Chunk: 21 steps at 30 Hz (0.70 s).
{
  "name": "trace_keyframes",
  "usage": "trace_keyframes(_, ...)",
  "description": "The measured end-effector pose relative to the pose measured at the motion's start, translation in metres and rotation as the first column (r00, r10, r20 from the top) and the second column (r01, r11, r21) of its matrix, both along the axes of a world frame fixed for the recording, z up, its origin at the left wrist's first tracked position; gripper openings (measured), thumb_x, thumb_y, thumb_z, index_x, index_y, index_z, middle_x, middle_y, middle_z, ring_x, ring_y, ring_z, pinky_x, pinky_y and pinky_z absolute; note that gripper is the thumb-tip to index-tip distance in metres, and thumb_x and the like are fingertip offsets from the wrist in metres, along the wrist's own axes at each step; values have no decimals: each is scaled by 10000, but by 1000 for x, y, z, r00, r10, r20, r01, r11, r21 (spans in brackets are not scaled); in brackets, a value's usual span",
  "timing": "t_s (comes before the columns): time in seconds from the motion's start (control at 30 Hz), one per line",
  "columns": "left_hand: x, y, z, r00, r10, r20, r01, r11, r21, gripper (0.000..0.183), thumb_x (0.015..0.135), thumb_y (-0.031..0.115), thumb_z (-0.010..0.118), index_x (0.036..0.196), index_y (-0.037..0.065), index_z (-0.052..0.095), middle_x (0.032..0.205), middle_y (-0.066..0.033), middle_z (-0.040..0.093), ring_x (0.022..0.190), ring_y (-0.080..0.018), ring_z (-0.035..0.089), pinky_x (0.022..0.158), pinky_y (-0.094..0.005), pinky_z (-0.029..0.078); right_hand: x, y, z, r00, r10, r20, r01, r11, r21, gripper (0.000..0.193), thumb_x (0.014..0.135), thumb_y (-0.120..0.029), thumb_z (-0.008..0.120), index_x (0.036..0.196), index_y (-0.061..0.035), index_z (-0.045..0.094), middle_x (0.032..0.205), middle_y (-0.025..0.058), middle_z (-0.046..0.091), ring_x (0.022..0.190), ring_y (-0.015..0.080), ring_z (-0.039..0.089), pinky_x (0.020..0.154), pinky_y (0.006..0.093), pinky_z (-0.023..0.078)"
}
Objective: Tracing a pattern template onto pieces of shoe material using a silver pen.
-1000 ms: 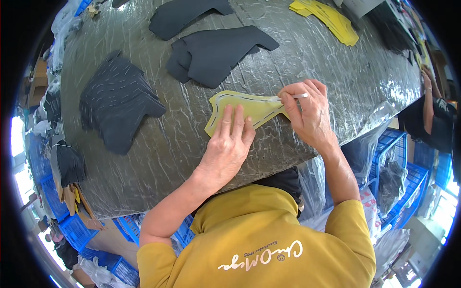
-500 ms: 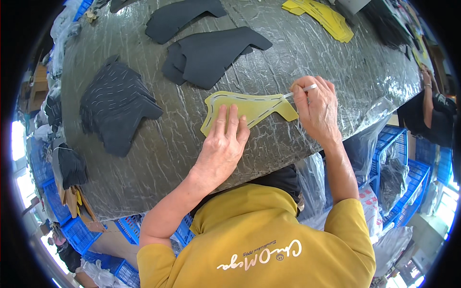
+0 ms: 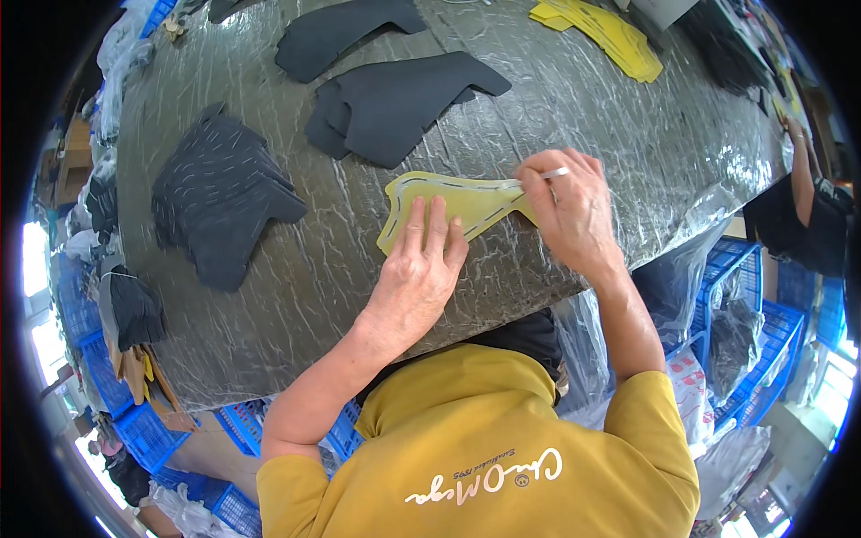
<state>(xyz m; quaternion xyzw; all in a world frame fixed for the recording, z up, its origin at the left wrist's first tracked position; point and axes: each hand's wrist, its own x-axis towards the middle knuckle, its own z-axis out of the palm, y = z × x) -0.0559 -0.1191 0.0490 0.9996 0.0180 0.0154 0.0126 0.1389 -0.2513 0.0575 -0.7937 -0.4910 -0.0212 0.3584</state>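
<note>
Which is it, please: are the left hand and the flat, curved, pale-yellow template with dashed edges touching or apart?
Touching: in the head view, the left hand lays its fingers flat on the template.

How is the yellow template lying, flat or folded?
Flat: the yellow template lies spread under the left hand, no fold visible. Right tip hidden behind the right hand; cannot tell there.

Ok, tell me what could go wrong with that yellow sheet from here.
First, the yellow sheet might swing: the left grip presses its wider end, while the white pen is at the narrow end. Second, the right grip covers part of that narrow end, so the pen could stray off the dashed line unnoticed. Third, the table top looks wrinkled, so the sheet may not lie quite flat.
</note>
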Motion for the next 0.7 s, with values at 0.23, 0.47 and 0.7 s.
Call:
trace_keyframes(0.23,-1,0,-2,1000,-3,24,3,1000,-20,505,822,-19,631,1320,-78,568,1428,-319,487,1344,-466,502,1068,-451,513,18,-15,9,996,-87,-31,82,986,-147,122,972,-148,583,923,-74,666,887,77,693,854,286,646,883,423,445)
trace_keyframes(0.47,-1,-2,-4,1000,-1,29,2,1000,-20,519,810,-11,633,1320,-79,564,1426,-324,479,1352,-476,486,1055,-456,517,10,-18,1,972,-174,-157,133,962,-239,180,1020,-224,562,1036,-64,642,985,148,632,867,388,659,758,478,507)
trace_keyframes(0.7,-2,-4,-5,999,14,38,-16,999,39,523,807,38,652,1310,-79,565,1440,-322,465,1368,-466,473,1068,-438,504,-13,-29,3,986,-145,-87,115,953,-281,210,965,-229,661,1103,-71,646,1006,143,643,827,380,664,741,473,524)
